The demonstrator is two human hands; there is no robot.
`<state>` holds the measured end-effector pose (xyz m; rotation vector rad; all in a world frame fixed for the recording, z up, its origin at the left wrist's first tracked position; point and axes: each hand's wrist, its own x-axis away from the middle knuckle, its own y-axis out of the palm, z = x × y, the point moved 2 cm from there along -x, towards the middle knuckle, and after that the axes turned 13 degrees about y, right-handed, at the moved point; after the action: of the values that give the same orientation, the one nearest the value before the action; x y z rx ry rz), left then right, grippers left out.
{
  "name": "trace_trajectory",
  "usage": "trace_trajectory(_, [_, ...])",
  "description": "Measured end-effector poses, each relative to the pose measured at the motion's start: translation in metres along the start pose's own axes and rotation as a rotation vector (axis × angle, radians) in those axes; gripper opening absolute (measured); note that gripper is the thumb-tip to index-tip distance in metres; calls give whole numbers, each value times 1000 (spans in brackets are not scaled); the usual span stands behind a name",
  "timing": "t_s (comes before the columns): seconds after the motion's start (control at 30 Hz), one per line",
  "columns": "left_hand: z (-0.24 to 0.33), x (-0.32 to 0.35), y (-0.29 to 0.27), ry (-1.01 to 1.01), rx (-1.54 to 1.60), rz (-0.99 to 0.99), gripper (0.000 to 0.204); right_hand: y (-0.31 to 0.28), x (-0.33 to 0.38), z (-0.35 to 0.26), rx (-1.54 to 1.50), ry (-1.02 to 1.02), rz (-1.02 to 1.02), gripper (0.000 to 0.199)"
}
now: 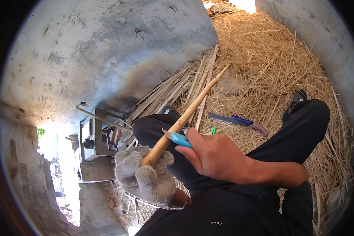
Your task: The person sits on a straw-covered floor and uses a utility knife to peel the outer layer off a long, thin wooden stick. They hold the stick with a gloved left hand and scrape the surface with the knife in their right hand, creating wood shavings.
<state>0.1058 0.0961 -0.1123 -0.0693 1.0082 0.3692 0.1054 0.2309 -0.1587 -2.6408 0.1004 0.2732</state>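
My left hand (145, 177), in a thick grey knitted glove, is closed round the lower end of a long peeled wooden stick (188, 112). The stick slants up and away to the right, narrowing to a thin tip. My bare right hand (216, 157) grips a small knife (180, 139) with a teal handle. Its short blade lies against the stick just above the glove. Beyond my right hand, a larger knife (230, 119) with a broad dark blade and a brownish handle lies on the straw, a blue object (242, 119) beside it.
My bent legs in dark trousers frame the work. Straw shavings (271, 59) cover the floor, with long split strips (181, 84) piled along the left wall. A small green object (213, 130) lies near my right hand. A wooden cabinet (100, 137) stands left, a thin pole (102, 118) across it.
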Motion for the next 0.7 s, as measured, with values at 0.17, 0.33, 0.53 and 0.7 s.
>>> trace_trajectory(0.17, [0, -2, -1, -52, 65, 12, 37, -1, -13, 20, 92, 174, 8, 32])
trace_trajectory(0.33, [4, 2, 1, -91, 71, -41, 41, -6, 7, -7, -3, -29, -54, 34])
trace_trajectory(0.53, [3, 0, -2, -53, 139, -3, 36, -7, -7, 18, 36, 123, -3, 34])
trace_trajectory(0.7, [4, 1, 2, -46, 178, 7, 34, -3, -2, 30, 2, 186, 40, 27])
